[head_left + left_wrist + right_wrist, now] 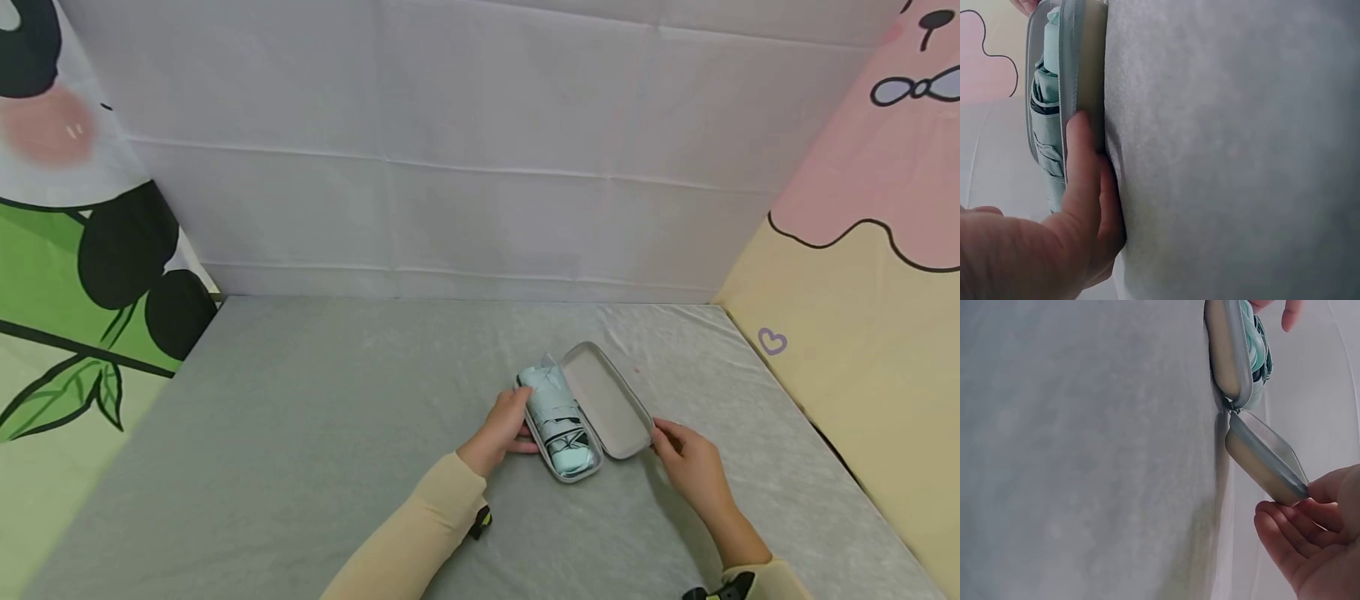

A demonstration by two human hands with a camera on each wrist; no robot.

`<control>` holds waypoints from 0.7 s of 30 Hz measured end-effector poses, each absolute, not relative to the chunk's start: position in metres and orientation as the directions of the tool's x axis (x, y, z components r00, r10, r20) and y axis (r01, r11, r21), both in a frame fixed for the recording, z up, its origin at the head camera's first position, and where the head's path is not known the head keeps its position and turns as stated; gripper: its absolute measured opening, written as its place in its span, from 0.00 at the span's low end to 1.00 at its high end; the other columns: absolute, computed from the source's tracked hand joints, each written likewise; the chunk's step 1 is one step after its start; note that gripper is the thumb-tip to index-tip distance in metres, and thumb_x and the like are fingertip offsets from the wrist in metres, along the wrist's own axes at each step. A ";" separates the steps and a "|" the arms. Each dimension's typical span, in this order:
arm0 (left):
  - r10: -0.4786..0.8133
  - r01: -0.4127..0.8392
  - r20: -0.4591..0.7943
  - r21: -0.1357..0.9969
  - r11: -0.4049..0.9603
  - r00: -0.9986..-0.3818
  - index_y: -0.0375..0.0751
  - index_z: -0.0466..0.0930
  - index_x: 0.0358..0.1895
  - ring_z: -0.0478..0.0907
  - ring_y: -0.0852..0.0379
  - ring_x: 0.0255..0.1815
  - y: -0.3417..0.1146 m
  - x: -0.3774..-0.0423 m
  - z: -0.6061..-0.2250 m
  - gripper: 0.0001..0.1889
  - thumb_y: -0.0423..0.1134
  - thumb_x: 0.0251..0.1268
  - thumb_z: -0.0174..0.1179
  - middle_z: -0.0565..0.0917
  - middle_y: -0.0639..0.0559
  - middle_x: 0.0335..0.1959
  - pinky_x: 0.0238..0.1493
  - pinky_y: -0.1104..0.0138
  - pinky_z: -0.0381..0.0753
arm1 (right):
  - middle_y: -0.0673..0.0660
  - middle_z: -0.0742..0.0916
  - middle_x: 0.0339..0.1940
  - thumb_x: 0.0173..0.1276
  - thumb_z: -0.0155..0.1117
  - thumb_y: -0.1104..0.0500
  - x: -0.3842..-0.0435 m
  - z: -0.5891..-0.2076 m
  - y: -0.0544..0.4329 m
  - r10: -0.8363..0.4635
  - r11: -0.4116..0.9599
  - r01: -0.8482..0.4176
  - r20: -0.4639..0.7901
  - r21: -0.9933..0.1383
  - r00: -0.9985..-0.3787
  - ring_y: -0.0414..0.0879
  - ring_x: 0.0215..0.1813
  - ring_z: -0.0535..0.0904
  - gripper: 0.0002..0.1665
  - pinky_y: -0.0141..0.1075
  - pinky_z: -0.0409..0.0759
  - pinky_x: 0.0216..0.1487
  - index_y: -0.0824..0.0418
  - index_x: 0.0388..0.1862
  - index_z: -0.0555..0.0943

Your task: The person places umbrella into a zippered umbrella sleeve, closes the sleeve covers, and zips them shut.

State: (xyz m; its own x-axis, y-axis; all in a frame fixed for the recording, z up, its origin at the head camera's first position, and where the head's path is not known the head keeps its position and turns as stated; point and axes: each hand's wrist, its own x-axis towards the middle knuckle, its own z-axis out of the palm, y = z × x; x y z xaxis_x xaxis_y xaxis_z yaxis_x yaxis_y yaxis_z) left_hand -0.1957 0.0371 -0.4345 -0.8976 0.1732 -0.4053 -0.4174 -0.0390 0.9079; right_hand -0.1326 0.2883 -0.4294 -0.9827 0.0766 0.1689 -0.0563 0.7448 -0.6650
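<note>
Case (pixel 1090 56) is set on the grey cloth (pixel 300 417), at the middle of the clock, with twelve o'clock on the far side. Nearest, at about half past three, a corner of the lid (pixel 603 400) is pinched by the thumb and fingers of the right hand (pixel 690 467). At nine o'clock, the side of the case is gripped by the left hand (pixel 498 429). A soft blue-green bundle (pixel 553 404), maybe a folded umbrella, is held inside. Toward two o'clock the lid is tipped, its outer edge lifted off the cloth. At twelve o'clock, a bit of clear wrap (pixel 547 360) is left poking up. Far behind, a white sheet (pixel 480 167) is hung.

The lid seems to be what is worked on; whether it is being opened or closed cannot be told. If closing is meant, the wrap should be tucked in and the lid swung toward nine o'clock, with the case held steady.
</note>
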 end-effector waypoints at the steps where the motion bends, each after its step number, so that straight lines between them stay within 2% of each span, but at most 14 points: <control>1: 0.176 -0.422 -0.409 0.905 -0.043 -0.895 0.31 0.53 0.66 0.76 0.44 0.32 0.037 -0.196 -0.435 0.29 0.49 0.70 0.40 0.71 0.35 0.40 0.30 0.55 0.82 | 0.63 0.85 0.40 0.71 0.54 0.58 -0.133 -0.429 0.288 0.077 0.745 -0.060 0.175 -0.664 -0.981 0.52 0.40 0.82 0.19 0.31 0.78 0.33 0.71 0.53 0.77; 9: 0.183 -0.434 -0.417 0.899 -0.063 -0.890 0.34 0.51 0.68 0.76 0.41 0.35 0.036 -0.197 -0.435 0.30 0.50 0.70 0.39 0.70 0.34 0.44 0.31 0.54 0.81 | 0.61 0.86 0.35 0.69 0.58 0.61 -0.133 -0.427 0.284 0.080 0.762 -0.104 0.253 -0.639 -0.964 0.49 0.35 0.82 0.16 0.31 0.78 0.31 0.70 0.50 0.80; 14: 0.192 -0.439 -0.419 0.896 -0.073 -0.887 0.34 0.53 0.68 0.76 0.42 0.34 0.035 -0.198 -0.436 0.29 0.50 0.70 0.39 0.71 0.34 0.43 0.31 0.54 0.81 | 0.57 0.86 0.31 0.65 0.62 0.63 -0.133 -0.429 0.283 0.084 0.783 -0.148 0.339 -0.604 -0.937 0.43 0.30 0.80 0.13 0.31 0.77 0.29 0.69 0.46 0.82; 21: 0.198 -0.448 -0.425 0.890 -0.086 -0.883 0.34 0.51 0.68 0.76 0.41 0.37 0.034 -0.197 -0.437 0.30 0.49 0.71 0.38 0.70 0.33 0.46 0.31 0.53 0.81 | 0.56 0.86 0.31 0.63 0.63 0.64 -0.131 -0.427 0.279 0.081 0.782 -0.177 0.380 -0.598 -0.922 0.39 0.29 0.79 0.13 0.31 0.76 0.29 0.68 0.45 0.82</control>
